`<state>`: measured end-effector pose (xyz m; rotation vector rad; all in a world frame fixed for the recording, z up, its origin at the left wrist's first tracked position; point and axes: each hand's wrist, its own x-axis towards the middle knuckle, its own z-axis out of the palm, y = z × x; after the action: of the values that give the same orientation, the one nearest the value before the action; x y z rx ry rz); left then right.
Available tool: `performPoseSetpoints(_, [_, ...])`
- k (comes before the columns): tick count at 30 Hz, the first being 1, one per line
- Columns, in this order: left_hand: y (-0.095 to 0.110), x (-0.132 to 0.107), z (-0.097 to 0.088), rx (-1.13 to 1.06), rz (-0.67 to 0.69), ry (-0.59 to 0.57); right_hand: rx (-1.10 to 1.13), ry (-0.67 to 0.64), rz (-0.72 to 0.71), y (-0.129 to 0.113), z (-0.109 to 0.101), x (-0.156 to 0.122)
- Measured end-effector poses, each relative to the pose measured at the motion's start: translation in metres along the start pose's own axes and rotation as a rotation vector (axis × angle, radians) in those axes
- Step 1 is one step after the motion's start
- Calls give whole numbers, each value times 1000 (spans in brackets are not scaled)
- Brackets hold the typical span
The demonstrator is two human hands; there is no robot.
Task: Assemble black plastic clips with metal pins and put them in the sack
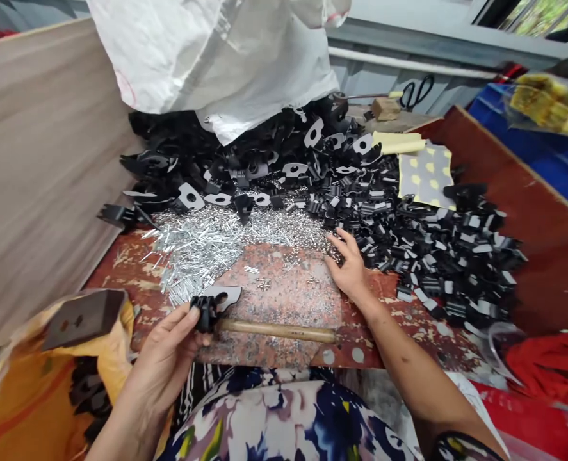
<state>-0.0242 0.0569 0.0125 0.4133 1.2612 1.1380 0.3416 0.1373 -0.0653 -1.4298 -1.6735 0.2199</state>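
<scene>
In my left hand (178, 339), pinched between thumb and fingers, is a black plastic clip (207, 312) with a flat grey plate (228, 294) that has a hole in it. A wooden handle (278, 331) lies on the bench just right of that hand; whatever is at its left end is hidden. My right hand (349, 269) rests with fingers apart at the edge of a heap of tiny shiny metal pieces (307, 224). Thin metal pins (202, 240) form a pile beyond my left hand. A few pins (251, 269) lie loose on the worn plate (284, 288) between my hands.
Black parts with grey faces (250, 169) are heaped at the back under a white sack (226, 51). Smaller black clips (408, 237) cover the right side beside a dotted sheet (426, 176). Scissors (415, 93) stand behind. A yellow sack (38, 397) with black parts is at lower left.
</scene>
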Motion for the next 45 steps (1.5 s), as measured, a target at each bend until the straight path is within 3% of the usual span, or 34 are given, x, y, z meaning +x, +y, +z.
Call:
performPoseSetpoints(6, [0,3,1,-23,-22,8,18,-178,-132,-9,8,22])
performPoseSetpoints(11, [4,1,6,-76,-20,65,84,-283,-176,-40,25,31])
performPoseSetpoints(16, [2,1,2,-101,-15,31,313,-351,-75,-71,59,42])
performPoseSetpoints(20, [-4,3,-4,-137,-1,28,476,-372,7,-70,74,59])
performPoseSetpoints(26, [-9,2,-10,-122,10,-18,394,-236,-45,-52,43,70])
performPoseSetpoints(31, [0,2,-19,-128,56,9,490,-333,37,-47,16,61])
performPoseSetpoints(37, [5,0,-34,-118,106,41,-119,-115,-73,-25,7,65])
performPoseSetpoints(40, [2,-1,-35,-121,83,41,-281,-167,-117,-20,-4,64])
performPoseSetpoints(45, [0,-3,-28,-48,81,34,-399,-137,-113,-51,-25,35])
